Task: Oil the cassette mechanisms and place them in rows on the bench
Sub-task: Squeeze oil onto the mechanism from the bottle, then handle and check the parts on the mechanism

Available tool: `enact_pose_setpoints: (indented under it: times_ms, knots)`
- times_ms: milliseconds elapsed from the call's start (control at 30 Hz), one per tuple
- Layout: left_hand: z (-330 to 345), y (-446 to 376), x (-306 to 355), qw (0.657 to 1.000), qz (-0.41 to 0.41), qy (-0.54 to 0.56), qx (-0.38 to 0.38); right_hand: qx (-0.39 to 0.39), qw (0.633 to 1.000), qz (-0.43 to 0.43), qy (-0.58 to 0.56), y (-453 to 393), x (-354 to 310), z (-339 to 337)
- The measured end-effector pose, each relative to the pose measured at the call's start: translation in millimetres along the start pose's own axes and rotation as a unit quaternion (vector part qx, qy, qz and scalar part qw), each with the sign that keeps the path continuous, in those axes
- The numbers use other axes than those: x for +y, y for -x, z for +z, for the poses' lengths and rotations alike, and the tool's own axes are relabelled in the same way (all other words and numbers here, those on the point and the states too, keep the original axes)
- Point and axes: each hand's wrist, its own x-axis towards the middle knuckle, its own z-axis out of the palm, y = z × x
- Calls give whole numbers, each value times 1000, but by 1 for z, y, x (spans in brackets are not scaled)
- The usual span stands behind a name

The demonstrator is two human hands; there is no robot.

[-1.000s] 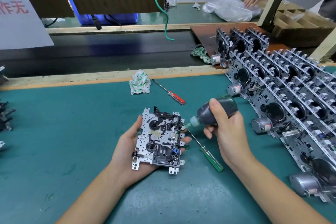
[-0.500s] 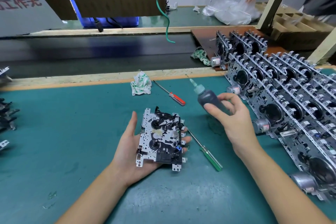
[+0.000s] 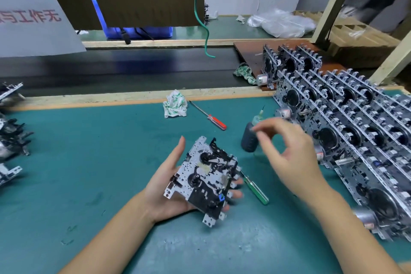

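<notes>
A silver and black cassette mechanism [image 3: 205, 179] lies tilted on the palm of my left hand [image 3: 169, 193], thumb up along its left edge and fingertips showing under its right edge. The dark oil bottle [image 3: 250, 137] with its green nozzle stands upright on the green mat. My right hand [image 3: 289, 158] is blurred just to the right of the bottle, fingers loosely curled and holding nothing. Several finished mechanisms [image 3: 347, 135] stand in leaning rows on the right side of the bench.
A green-handled screwdriver [image 3: 255, 190] lies under my left fingertips. A red-handled screwdriver [image 3: 209, 117] and a crumpled rag [image 3: 174, 107] lie further back. More mechanisms [image 3: 11, 140] sit at the left edge. A conveyor belt [image 3: 111, 69] runs behind the bench.
My right hand took the bottle away from the mechanism, set it upright on the mat and let go. My left hand tilted the mechanism to the right.
</notes>
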Motion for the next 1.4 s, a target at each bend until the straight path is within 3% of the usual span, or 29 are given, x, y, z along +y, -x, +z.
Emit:
enact_pose_setpoints:
  times_ms: [133, 200, 333, 467, 533, 567, 600, 667, 733, 800, 867, 1000, 1100, 1300, 1400]
  knots:
    - [3, 6, 6, 997, -46, -41, 47, -279, 946, -100, 131, 18, -9, -11]
    - [3, 8, 8, 986, -76, -90, 117, -336, 925, -107, 143, 29, -10, -14]
    - [-5, 10, 14, 959, -99, -167, 207, -268, 944, -107, 161, 48, -8, -14]
    - [-2, 17, 20, 972, -55, -144, 179, -165, 975, -80, 128, 64, -8, -6]
    - [1, 23, 20, 950, 1, -178, 257, -143, 985, -40, 90, 72, -9, 1]
    - [3, 29, 19, 917, 40, -230, 323, -129, 989, -13, 68, 75, -9, 3]
    - [7, 36, 16, 858, 73, -312, 402, -115, 992, 10, 50, 78, -9, 5]
    - [19, 53, 3, 690, 70, -513, 506, -98, 994, 22, 48, 81, -8, 7]
    - [31, 66, -18, 549, -1, -690, 472, -96, 993, 1, 71, 82, -8, 9]
    - [39, 63, -37, 427, -22, -790, 440, -104, 989, -37, 99, 82, -10, 8]
    - [45, 54, -45, 358, -1, -828, 432, -113, 981, -89, 129, 83, -10, 6]
    - [43, 49, -44, 352, 113, -823, 431, -107, 968, -133, 186, 82, -7, 3]
    - [41, 50, -48, 375, 135, -812, 427, -107, 962, -137, 212, 83, -5, 5]
    - [40, 44, -55, 377, 196, -770, 475, -113, 968, -124, 189, 85, -5, 6]
    - [37, 43, -57, 379, 214, -771, 465, -110, 968, -125, 187, 86, -5, 7]
